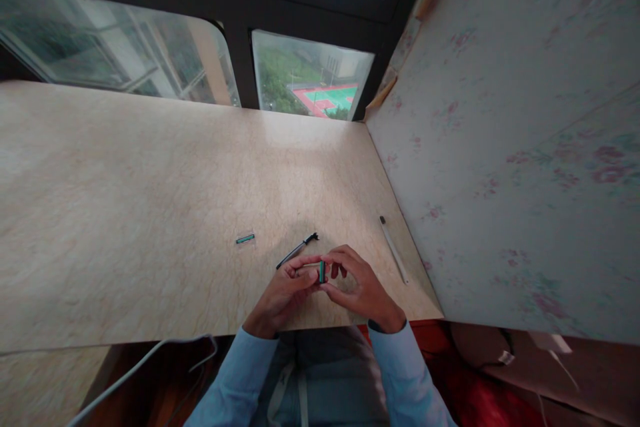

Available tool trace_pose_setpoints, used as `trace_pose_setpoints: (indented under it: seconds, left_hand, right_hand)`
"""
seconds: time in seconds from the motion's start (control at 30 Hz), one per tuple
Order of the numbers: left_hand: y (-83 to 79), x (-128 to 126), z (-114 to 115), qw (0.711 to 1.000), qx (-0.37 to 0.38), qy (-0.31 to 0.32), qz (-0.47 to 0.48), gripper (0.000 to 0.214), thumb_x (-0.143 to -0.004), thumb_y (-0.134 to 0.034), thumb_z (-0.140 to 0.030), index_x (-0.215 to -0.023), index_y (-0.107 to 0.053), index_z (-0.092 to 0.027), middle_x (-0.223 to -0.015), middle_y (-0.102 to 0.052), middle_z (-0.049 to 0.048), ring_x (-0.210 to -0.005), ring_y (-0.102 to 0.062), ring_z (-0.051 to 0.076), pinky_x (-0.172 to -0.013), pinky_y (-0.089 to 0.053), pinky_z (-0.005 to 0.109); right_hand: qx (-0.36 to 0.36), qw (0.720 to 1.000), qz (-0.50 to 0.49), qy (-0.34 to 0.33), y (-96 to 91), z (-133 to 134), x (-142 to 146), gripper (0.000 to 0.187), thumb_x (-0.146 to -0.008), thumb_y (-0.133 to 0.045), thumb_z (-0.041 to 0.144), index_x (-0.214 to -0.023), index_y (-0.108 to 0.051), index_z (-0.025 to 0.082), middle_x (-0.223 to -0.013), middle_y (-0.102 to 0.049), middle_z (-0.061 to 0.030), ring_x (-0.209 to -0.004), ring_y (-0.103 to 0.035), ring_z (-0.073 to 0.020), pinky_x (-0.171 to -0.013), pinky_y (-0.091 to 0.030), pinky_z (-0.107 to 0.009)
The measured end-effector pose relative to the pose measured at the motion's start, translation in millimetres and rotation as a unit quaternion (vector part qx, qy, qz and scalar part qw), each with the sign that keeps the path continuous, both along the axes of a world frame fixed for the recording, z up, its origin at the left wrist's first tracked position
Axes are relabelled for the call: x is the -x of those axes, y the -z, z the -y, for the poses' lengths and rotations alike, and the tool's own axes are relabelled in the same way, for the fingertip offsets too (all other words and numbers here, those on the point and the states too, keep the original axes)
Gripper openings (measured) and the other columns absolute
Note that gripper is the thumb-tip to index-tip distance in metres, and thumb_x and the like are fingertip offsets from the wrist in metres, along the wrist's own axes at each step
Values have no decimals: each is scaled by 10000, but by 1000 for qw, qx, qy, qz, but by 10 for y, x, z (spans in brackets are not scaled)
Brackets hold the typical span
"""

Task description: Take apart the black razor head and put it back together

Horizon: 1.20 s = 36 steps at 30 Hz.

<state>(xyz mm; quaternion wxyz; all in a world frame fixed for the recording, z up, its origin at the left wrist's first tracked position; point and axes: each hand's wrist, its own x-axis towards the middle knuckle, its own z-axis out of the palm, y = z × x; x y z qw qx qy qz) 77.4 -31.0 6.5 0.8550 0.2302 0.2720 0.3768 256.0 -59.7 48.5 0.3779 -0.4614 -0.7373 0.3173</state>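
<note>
1. Hands. My left hand (285,287) and right hand (360,287) meet over the near edge of the surface (150,213), right of its middle. Both are closed on one small teal-and-black part (321,271), pinched between thumb and fingertips from either side. The part stands upright between the fingertips, just above the surface and close to my body. I judge that the two-sided pinch suits it because it is too small for a full grasp, and that holding it near keeps it in plain view.

2. Parts laid out. A slim dark handle (296,251) lies on the surface just beyond my left hand, angled away to the right, its hooked head at the far end. A short teal strip (245,238) lies further left, apart from the handle. Both sit within easy reach, probably so either can be picked up without leaning.

3. Periphery. A thin white stick (393,250) lies along the right edge of the surface, beside the flowered wall panel (500,147) and out of the working area. A pale cable (135,367) hangs below the near edge at left.
</note>
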Motion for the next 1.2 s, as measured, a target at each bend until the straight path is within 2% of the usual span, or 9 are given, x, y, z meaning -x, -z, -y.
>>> trace_pose_setpoints:
  seconds: [0.1, 0.27, 0.4, 0.6, 0.73, 0.83, 0.9, 1.07, 1.2]
  left_hand:
    - [5, -12, 6, 1000, 5, -8, -16, 339, -666, -843, -200, -980, -731, -136, -882, -752, 89, -834, -698, 189, -762, -538, 290]
    - [-12, -9, 6, 999, 20, -12, -26, 341, -690, -828, -208, -1004, -724, -125, -934, -752, 102, -762, -693, 154, -737, -545, 273]
    - [-64, 5, -3, 997, 59, -15, -37, 407, -686, -834, -205, -1060, -699, -120, -952, -752, 124, -757, -703, 161, -755, -554, 283]
    - [-113, 6, -28, 995, 84, -23, -52, 440, -685, -833, -211, -1090, -688, -118, -931, -744, 110, -763, -693, 162, -711, -561, 267]
    - [-108, -1, -49, 993, 93, -27, -60, 428, -686, -829, -212, -1080, -691, -117, -894, -735, 97, -760, -682, 163, -680, -561, 257]
    - [-91, -5, -59, 993, 96, -29, -58, 418, -692, -822, -211, -1079, -691, -124, -879, -728, 88, -753, -674, 158, -676, -561, 254]
    - [-83, -6, -63, 993, 99, -30, -59, 425, -687, -823, -207, -1083, -689, -127, -875, -723, 85, -746, -668, 153, -677, -563, 256]
    - [-82, -8, -62, 992, 97, -33, -68, 405, -688, -816, -215, -1060, -689, -118, -851, -708, 82, -725, -654, 148, -668, -562, 260]
    - [-81, -8, -60, 993, 96, -34, -66, 410, -694, -808, -221, -1072, -683, -122, -853, -701, 77, -728, -647, 142, -672, -559, 255]
  right_hand:
    - [7, 1000, 2, 4, 15, 3, -14, 414, -804, -668, 184, -1197, -552, 242, -1027, -565, -59, -760, -565, -147, -640, -484, -286]
    - [-9, 1000, -21, 17, 30, 17, -57, 417, -792, -662, 170, -1188, -550, 243, -1024, -567, -53, -735, -562, -138, -626, -473, -284]
    - [-41, 997, -27, 59, 18, 55, -271, 391, -807, -651, 185, -1185, -565, 242, -990, -567, -47, -732, -567, -144, -615, -471, -288]
    - [-40, 980, 50, 188, 43, 215, -935, 337, -829, -643, 236, -1165, -609, 235, -975, -592, -50, -720, -570, -143, -607, -460, -281]
    - [33, 950, 51, 305, 136, 378, -1239, 339, -814, -637, 285, -1140, -621, 196, -874, -620, -35, -666, -572, -145, -597, -484, -272]
    - [94, 933, 27, 345, 207, 471, -1301, 395, -824, -612, 322, -1187, -591, 166, -839, -634, -30, -670, -605, -159, -636, -517, -286]
    - [112, 926, 48, 357, 237, 508, -1299, 413, -823, -597, 318, -1206, -581, 162, -875, -651, -43, -670, -618, -162, -656, -525, -296]
    - [85, 895, 181, 400, 269, 551, -1282, 395, -802, -568, 252, -1180, -614, 147, -940, -687, -89, -807, -645, -212, -798, -518, -362]
    - [111, 896, 206, 377, 289, 555, -1265, 375, -792, -556, 222, -1149, -628, 133, -943, -699, -104, -773, -654, -210, -795, -518, -371]
